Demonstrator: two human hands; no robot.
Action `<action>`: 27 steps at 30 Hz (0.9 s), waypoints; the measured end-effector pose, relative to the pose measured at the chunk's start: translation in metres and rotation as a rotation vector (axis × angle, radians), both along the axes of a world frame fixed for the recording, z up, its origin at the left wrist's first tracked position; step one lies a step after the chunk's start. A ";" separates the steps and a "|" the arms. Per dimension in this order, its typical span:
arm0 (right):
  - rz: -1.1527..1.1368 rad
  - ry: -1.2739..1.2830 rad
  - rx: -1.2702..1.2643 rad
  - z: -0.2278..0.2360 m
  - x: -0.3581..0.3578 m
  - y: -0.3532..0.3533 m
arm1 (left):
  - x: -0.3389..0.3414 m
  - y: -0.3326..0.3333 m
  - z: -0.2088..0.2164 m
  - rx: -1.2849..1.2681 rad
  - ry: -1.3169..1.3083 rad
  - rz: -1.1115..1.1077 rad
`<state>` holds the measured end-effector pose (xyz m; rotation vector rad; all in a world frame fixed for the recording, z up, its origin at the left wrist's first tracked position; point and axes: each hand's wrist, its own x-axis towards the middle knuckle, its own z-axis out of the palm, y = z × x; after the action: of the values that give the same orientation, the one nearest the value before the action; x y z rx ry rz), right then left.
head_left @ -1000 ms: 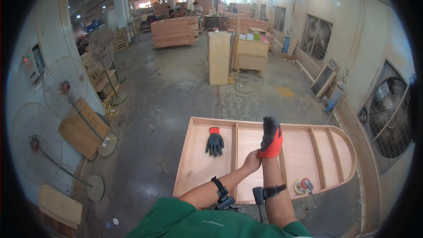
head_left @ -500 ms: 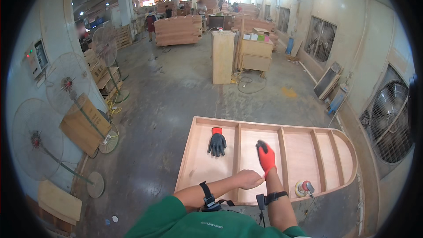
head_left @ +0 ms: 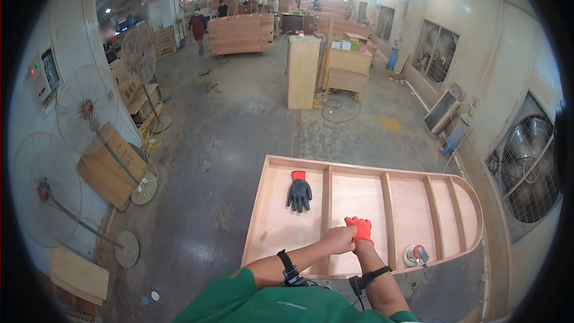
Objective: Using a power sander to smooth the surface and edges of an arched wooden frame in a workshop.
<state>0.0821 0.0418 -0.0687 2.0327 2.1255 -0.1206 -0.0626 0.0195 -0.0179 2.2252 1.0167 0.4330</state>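
My bare left hand [head_left: 339,240] is closed on the cuff of a red work glove [head_left: 361,227], at the wrist of my right arm. That glove covers my right hand [head_left: 359,225], whose fingers are curled into a fist with nothing seen in them. Both hands are above a shelf-like wooden frame [head_left: 327,203] with a rounded right end and several dividers. A second glove [head_left: 299,192], black with a red cuff, lies flat in the leftmost compartment. An orbital sander [head_left: 415,255] rests at the frame's near edge, right of my right arm.
Pedestal fans [head_left: 88,109] and a cardboard box [head_left: 112,166] line the left wall. Large caged fans [head_left: 529,158] are set in the right wall. Ahead stand a tall wooden block [head_left: 304,73] and a cabinet [head_left: 349,69]. People stand near a wooden panel [head_left: 240,33] farther back.
My gloved right hand has dropped toward me and curled into a fist. My left hand has shifted slightly right and up against the glove's cuff. The view has shifted slightly.
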 end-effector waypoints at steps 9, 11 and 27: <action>0.038 -0.011 0.128 -0.025 -0.016 -0.032 | -0.021 0.020 -0.040 -0.278 -0.259 -0.294; 0.022 0.245 0.076 -0.012 -0.005 -0.056 | -0.032 0.035 -0.040 -0.594 -0.342 -0.357; -0.777 0.708 0.135 -0.026 -0.004 -0.275 | -0.154 0.212 -0.235 -0.420 -0.264 0.801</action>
<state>0.0786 -0.2329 -0.0943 3.1219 1.4707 -0.9440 -0.2168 0.2313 -0.2527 1.2878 1.6471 0.7458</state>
